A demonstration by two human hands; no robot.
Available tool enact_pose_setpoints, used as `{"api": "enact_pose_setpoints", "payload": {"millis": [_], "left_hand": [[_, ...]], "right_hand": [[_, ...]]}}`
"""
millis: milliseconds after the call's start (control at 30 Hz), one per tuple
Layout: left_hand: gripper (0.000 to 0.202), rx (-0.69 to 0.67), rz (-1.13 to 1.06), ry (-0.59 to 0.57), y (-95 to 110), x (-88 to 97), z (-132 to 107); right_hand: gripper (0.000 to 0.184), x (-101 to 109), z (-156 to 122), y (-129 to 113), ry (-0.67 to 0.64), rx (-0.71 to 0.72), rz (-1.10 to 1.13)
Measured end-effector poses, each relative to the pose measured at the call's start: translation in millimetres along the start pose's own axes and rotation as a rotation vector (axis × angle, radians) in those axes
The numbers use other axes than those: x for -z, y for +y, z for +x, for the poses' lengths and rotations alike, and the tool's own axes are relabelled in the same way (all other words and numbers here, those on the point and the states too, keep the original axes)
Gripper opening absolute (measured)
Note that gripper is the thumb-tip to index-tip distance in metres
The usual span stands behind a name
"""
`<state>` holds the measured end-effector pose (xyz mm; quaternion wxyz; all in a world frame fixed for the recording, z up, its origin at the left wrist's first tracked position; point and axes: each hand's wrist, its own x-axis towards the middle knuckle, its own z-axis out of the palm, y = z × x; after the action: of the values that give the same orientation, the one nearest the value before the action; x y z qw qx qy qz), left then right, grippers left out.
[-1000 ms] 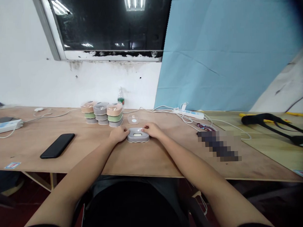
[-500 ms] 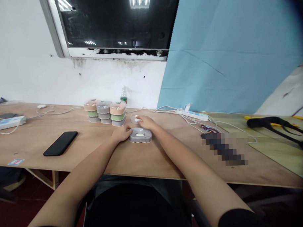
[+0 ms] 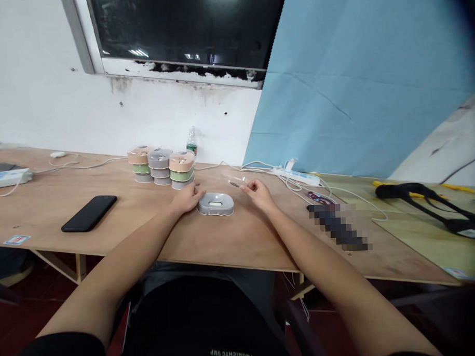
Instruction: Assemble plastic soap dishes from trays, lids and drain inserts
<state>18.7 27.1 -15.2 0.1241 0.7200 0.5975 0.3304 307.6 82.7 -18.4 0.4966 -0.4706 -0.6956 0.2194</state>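
Observation:
In front of me on the wooden table (image 3: 239, 240) sits a small grey oval box (image 3: 216, 210) with a whitish slot in its top. At the left end of this box is my left hand (image 3: 187, 197), fingers apart and holding nothing; whether a fingertip touches the box I cannot tell. My right hand (image 3: 259, 193) is to the right of the box, raised a little, its fingers pinched on a clear plastic lid (image 3: 237, 182) seen nearly edge-on, with a grey spot in it.
Behind my left hand stand stacked boxes (image 3: 160, 160) in pink, green and grey. A clear bottle (image 3: 191, 140) stands by the wall. A black phone (image 3: 89, 213) lies at left. To the right are a power strip (image 3: 297, 176), white cables and black straps (image 3: 429, 205).
My right hand has drawn the clear lid away from behind the grey box to the right and tilted it. My left hand stays at the box's left end. The view has shifted slightly.

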Motion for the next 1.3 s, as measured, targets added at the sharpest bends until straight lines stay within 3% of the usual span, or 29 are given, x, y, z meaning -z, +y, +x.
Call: {"api": "enact_pose_setpoints", "payload": {"millis": [100,200,467,700,833,933,1033,1300], "left_hand": [[0.057,-0.106,-0.133,0.147,6.4,4.6,-3.2],[0.050,-0.184,-0.220,0.201,12.9,9.9,-8.1],[0.045,-0.201,-0.218,0.177,17.6,11.0,-10.8],[0.055,-0.191,-0.220,0.157,23.8,9.0,-13.9],[0.052,-0.134,-0.210,0.116,23.1,8.4,-12.3],[0.045,-0.038,-0.111,0.004,18.5,7.6,-9.1],[0.043,0.011,-0.048,-0.094,13.2,5.7,-6.4],[0.054,0.037,-0.019,-0.092,7.4,-0.2,-3.3]], "right_hand": [[0.056,-14.2,-8.4,-32.1,-0.143,-0.036,0.382],[0.060,-26.8,-17.0,-56.1,-0.235,-0.108,0.464],[0.058,-27.1,-21.0,-53.1,-0.315,-0.241,0.363],[0.062,-29.6,-22.0,-49.8,-0.258,-0.112,0.279],[0.056,-27.9,-21.8,-43.3,-0.181,0.012,0.018],[0.043,-25.7,-21.8,-38.5,-0.307,0.036,-0.207],[0.045,-25.2,-22.3,-37.4,-0.431,0.015,-0.274],[0.051,-30.1,-18.5,-32.9,-0.405,-0.092,-0.323]]}}
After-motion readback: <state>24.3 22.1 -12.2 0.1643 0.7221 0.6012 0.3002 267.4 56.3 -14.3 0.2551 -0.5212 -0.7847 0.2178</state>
